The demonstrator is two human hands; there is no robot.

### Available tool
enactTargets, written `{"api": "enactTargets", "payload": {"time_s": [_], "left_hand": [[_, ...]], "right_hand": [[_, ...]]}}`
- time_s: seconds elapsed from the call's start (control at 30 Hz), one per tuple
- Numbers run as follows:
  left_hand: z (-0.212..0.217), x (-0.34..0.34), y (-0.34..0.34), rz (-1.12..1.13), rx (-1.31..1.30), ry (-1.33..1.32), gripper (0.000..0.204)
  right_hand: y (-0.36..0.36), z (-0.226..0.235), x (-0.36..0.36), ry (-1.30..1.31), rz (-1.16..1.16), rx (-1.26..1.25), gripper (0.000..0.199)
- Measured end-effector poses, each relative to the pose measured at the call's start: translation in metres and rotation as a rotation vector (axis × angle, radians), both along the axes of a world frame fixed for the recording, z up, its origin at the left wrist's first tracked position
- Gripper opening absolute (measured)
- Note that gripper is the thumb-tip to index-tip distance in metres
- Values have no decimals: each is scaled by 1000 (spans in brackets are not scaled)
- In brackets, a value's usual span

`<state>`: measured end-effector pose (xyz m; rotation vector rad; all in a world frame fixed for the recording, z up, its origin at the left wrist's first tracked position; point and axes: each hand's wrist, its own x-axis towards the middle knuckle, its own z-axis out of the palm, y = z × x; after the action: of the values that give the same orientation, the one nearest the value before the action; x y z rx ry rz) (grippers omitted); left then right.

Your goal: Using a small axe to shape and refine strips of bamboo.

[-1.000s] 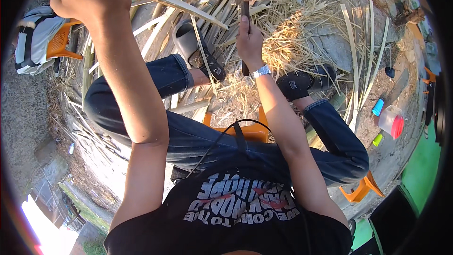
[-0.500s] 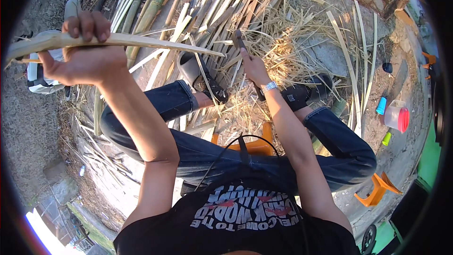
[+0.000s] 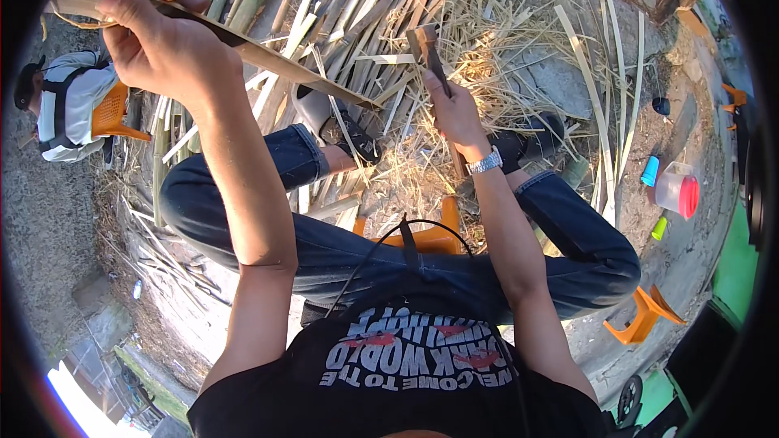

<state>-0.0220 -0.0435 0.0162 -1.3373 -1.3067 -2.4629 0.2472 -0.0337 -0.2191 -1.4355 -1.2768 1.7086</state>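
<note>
My left hand point(image 3: 174, 53), raised at the upper left, is closed around a long split bamboo strip point(image 3: 284, 67). The strip slants down to the right, and its tip is near my left shoe. A thin loose fibre point(image 3: 81, 23) hangs by the thumb. In front of me, my right hand point(image 3: 459, 120) grips a long dark tool point(image 3: 423, 45), with a wide flat end above the fist and a narrow length below it. I cannot tell its exact kind. Strip and tool are apart.
Split bamboo point(image 3: 381, 12) is heaped ahead, with pale shavings point(image 3: 487, 73) beside it. Several long strips point(image 3: 588, 97) lie to the right. A clear tub with a red lid point(image 3: 677, 191), a blue cup point(image 3: 651, 170) and an orange stool point(image 3: 643, 316) stand further right. Another person point(image 3: 77, 105) sits at left.
My left hand has turned over and risen, tilting the bamboo strip so its right end points lower and its darker side shows. My right hand has shifted slightly right with the tool.
</note>
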Motion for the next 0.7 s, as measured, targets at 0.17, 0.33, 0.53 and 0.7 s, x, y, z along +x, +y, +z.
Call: {"api": "enactTargets", "payload": {"time_s": [0.17,0.33,0.53,0.7], "left_hand": [[3,-6,-4,-25,-7,-48,44],[-2,-1,5,-139,-4,-93,45],[-1,-18,-3,-39,-34,-154,48],[-3,-23,1,-64,2,-137,44]], "right_hand": [[-19,-21,-48,-359,296,308,44],[-22,-102,-88,-511,242,542,39],[-15,-86,-102,-528,260,502,27],[0,-54,-86,-437,292,595,30]]}}
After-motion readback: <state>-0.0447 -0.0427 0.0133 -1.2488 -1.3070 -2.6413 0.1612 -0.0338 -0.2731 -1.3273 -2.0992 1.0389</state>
